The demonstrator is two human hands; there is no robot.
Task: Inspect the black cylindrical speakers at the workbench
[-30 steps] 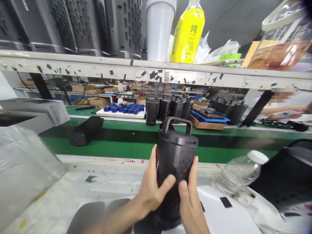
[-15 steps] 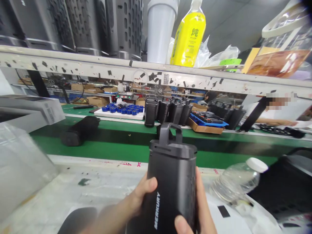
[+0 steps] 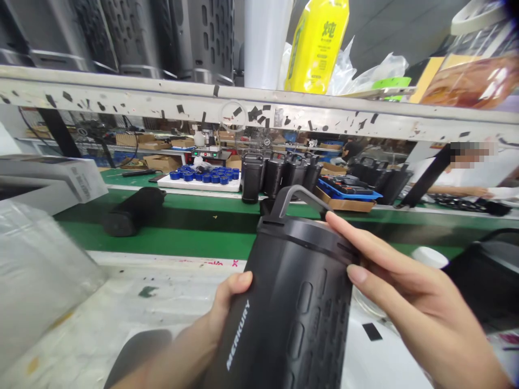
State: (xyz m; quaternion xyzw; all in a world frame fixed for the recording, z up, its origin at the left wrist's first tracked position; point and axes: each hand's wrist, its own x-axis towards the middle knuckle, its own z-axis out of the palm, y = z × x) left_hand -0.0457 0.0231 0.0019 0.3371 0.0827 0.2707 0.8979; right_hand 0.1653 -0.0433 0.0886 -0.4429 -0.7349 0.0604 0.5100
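A black handled device, slotted on one side and lettered MERKURY in white, is tilted to the right in front of me. My left hand is closed around its left side, thumb on the front; the other fingers are hidden behind. At the upper right, my right hand grips the top rim with thumb and fingers, a fingertip close to the handle's right end. The carry handle stands up from the lid. The device's lower end is outside the view.
A similar black device lies on the green belt. Several upright ones stand behind, beside blue round parts and a blue tray. A shelf edge crosses above. A person's arm shows at far right.
The device has turned, so its slotted side now faces me more, and it leans right. My right hand has moved up from its lower right side to the top rim.
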